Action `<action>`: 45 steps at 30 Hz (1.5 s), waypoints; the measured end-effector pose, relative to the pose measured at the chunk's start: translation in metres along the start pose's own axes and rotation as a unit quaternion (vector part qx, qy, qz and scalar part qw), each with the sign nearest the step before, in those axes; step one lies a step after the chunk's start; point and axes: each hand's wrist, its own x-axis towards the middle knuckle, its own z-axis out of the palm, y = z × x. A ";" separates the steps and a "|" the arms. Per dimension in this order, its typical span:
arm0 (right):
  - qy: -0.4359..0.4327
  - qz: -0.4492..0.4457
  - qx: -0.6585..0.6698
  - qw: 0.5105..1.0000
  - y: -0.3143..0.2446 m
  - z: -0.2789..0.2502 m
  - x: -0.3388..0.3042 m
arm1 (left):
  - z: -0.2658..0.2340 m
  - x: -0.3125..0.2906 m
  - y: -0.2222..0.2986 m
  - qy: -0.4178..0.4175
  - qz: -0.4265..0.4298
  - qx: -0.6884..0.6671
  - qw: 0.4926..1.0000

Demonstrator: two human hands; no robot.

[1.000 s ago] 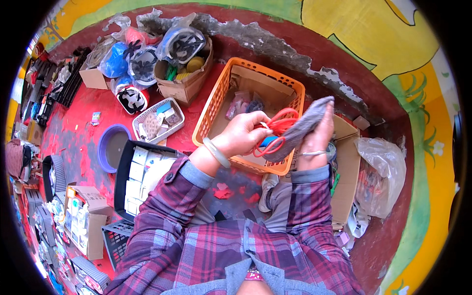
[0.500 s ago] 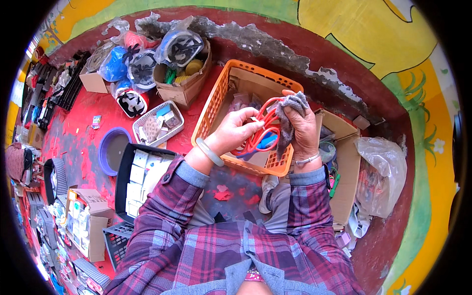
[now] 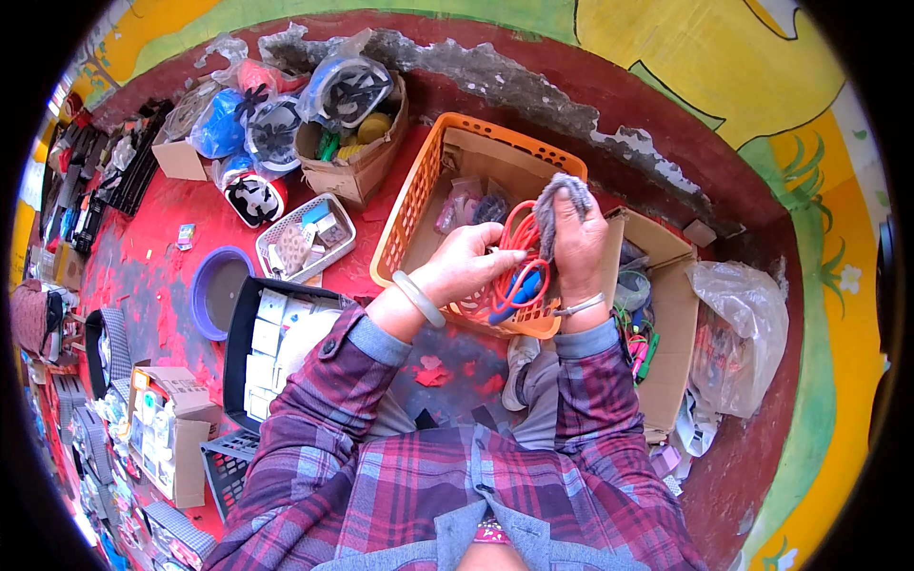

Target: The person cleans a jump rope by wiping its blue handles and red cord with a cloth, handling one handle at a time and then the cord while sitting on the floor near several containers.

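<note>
In front of me a coiled red jump rope (image 3: 519,228) hangs between my hands over the orange basket (image 3: 386,238), its blue handle (image 3: 519,297) dangling at the bottom of the loops. My left hand (image 3: 464,265) is closed on the coil from the left, thumb and fingers pinching its strands. A grey cloth (image 3: 547,214) is gripped in my right hand (image 3: 579,243), the thumb pressing on top of it, and it lies against the right side of the coil. The fingers behind the cloth are hidden.
Inside the basket are cardboard and bagged items (image 3: 462,205). To the right stand an open cardboard box (image 3: 671,324) with colourful cords and a clear plastic bag (image 3: 738,333). Leftward are a white basket (image 3: 347,233), a purple basin (image 3: 195,295), a black crate (image 3: 228,366) and bagged helmets (image 3: 347,90).
The grey cloth is bunched higher in my right hand and no longer hangs down. The coil has turned, so the blue handle now hangs lower. My left hand has shifted slightly right.
</note>
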 end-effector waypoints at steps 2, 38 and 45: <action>0.005 0.048 0.069 0.996 -0.001 -0.010 0.004 | -0.003 0.002 0.002 0.010 0.007 0.041 0.999; 0.018 0.112 0.301 0.947 -0.006 -0.020 0.008 | -0.010 -0.001 0.021 0.148 0.061 -0.154 0.975; -0.032 -0.048 0.044 0.997 -0.032 -0.019 -0.002 | -0.009 0.002 0.007 0.159 0.139 0.227 0.951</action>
